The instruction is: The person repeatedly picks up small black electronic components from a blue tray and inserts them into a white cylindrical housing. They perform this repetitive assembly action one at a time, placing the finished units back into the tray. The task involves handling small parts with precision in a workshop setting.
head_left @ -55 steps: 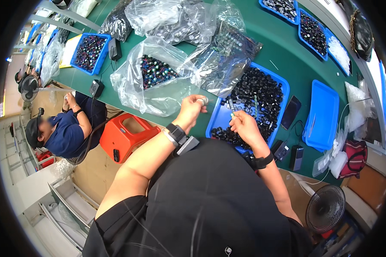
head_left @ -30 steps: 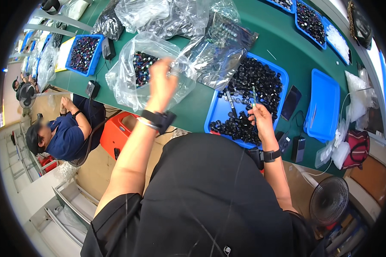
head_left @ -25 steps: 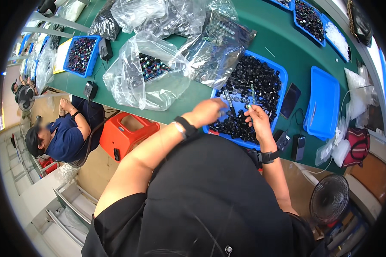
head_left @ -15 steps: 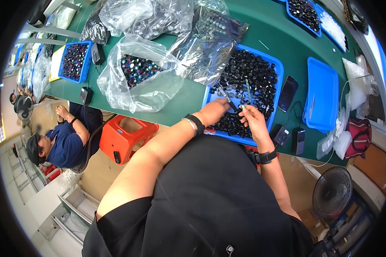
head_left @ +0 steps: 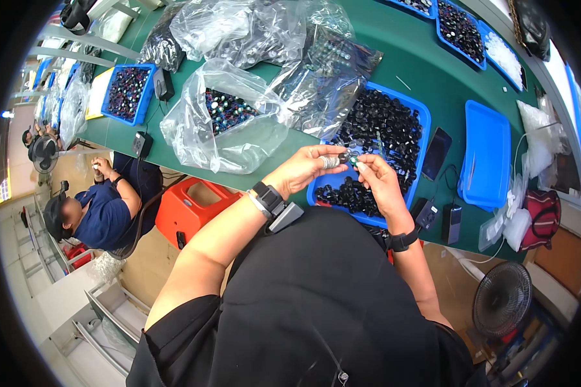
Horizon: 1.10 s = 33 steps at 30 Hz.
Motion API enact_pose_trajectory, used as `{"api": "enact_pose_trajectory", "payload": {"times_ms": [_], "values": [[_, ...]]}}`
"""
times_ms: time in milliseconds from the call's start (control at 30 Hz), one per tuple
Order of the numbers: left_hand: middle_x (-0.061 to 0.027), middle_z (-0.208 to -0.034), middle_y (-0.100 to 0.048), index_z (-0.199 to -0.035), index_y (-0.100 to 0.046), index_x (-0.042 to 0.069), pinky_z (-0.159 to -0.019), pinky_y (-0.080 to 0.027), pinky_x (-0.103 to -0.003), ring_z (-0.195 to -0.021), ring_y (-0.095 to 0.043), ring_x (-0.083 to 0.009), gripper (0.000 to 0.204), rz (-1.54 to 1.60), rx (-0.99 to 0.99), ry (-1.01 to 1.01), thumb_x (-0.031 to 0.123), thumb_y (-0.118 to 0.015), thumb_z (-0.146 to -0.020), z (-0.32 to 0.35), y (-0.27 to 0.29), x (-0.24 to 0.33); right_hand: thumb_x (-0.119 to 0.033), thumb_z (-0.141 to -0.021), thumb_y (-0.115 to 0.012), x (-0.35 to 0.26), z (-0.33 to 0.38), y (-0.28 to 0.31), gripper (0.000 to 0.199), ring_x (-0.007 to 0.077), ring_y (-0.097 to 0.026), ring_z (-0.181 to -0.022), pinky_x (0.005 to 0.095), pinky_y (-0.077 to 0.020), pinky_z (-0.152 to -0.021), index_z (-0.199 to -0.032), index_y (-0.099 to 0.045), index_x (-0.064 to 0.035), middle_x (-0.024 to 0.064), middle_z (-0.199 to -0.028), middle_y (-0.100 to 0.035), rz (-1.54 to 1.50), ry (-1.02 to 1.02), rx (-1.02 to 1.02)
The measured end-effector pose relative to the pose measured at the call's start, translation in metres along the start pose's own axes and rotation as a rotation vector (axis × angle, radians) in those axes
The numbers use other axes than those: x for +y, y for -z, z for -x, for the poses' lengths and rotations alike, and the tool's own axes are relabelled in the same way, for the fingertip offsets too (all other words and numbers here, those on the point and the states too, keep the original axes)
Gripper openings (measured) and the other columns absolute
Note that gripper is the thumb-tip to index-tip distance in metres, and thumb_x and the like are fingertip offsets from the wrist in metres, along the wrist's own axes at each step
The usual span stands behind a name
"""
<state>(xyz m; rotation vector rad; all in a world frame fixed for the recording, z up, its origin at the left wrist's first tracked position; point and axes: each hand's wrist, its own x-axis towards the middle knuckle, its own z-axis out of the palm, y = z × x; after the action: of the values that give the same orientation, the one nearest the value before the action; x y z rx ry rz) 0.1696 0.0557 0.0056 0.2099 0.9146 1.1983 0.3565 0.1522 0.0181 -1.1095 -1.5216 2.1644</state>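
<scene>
Above the near part of a blue tray (head_left: 426,131), my two hands meet fingertip to fingertip. My left hand (head_left: 306,169) pinches a small dark round part (head_left: 343,157); a silvery, ridged thing (head_left: 330,162) lies along its fingers, its kind unclear. Between the thumb and fingers of my right hand (head_left: 379,182) is a small round part with a green face (head_left: 354,160), touching or nearly touching the dark one. Many loose black caps (head_left: 384,122) fill the tray below. My hands hide part of its middle.
Left of the tray lies an open clear bag (head_left: 187,132) of wired round parts (head_left: 229,111). A phone (head_left: 437,153), a black device (head_left: 452,222) and another blue tray (head_left: 485,155) are at right. A co-worker (head_left: 110,213) sits beside a red stool (head_left: 197,206).
My left hand has lifted out of the tray toward me and turned, bringing a dark round part up to my right hand. My right hand still pinches its small part.
</scene>
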Motion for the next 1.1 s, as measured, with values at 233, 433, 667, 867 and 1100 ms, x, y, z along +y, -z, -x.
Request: {"api": "enact_pose_trajectory", "payload": {"times_ms": [233,433,667,867,1100], "values": [[-0.0094,-0.110,-0.058,-0.128,-0.046,-0.001,-0.092,-0.044,-0.028,-0.104,-0.056,-0.0172,0.044,-0.010,0.032,-0.070,0.004,-0.058,-0.086,0.005,-0.011,-0.003,-0.014,-0.090,-0.058,0.002,-0.002,-0.009,0.017,0.0038,-0.050,-0.068,0.0175,-0.0371,-0.057,-0.104,-0.059,-0.0044,-0.0025,-0.082,-0.058,0.003,0.012,0.001],[-0.0092,-0.106,-0.059,-0.126,-0.048,-0.002,-0.087,-0.046,-0.025,-0.097,-0.058,-0.0138,0.044,-0.095,0.074,-0.093,0.003,-0.060,-0.084,0.007,-0.018,-0.003,-0.013,-0.090,-0.058,0.008,-0.006,-0.009,0.014,0.0042,-0.050,-0.067,0.0180,-0.0369,-0.057,-0.101,-0.056,-0.0041,-0.0006,-0.083,-0.059,-0.028,0.015,0.018],[-0.0088,-0.106,-0.059,-0.121,-0.051,-0.003,-0.086,-0.047,-0.026,-0.097,-0.059,-0.0147,0.041,-0.078,0.112,-0.122,0.002,-0.062,-0.083,0.006,-0.020,-0.006,-0.011,-0.090,-0.056,0.007,-0.007,-0.012,0.012,0.0060,-0.051,-0.066,0.0189,-0.0384,-0.056,-0.098,-0.054,-0.0028,0.0016,-0.081,-0.060,0.032,-0.013,0.064],[-0.0092,-0.107,-0.060,-0.118,-0.053,-0.003,-0.086,-0.048,-0.028,-0.096,-0.060,-0.0164,0.036,0.029,0.158,-0.104,0.003,-0.062,-0.084,0.000,-0.013,-0.015,-0.008,-0.089,-0.056,0.009,-0.008,-0.012,0.011,0.0073,-0.052,-0.063,0.0196,-0.0414,-0.057,-0.098,-0.056,-0.0008,0.0025,-0.079,-0.059,0.064,-0.076,0.058],[-0.0124,-0.097,-0.064,-0.107,-0.059,-0.007,-0.081,-0.050,-0.029,-0.088,-0.063,-0.0189,0.028,-0.164,0.244,-0.067,0.007,-0.064,-0.083,-0.006,-0.012,-0.019,-0.011,-0.090,-0.054,0.017,-0.007,-0.016,0.020,0.0091,-0.056,-0.059,0.0216,-0.0450,-0.054,-0.103,-0.058,0.0034,0.0058,-0.081,-0.064,0.251,-0.024,0.015]]}}
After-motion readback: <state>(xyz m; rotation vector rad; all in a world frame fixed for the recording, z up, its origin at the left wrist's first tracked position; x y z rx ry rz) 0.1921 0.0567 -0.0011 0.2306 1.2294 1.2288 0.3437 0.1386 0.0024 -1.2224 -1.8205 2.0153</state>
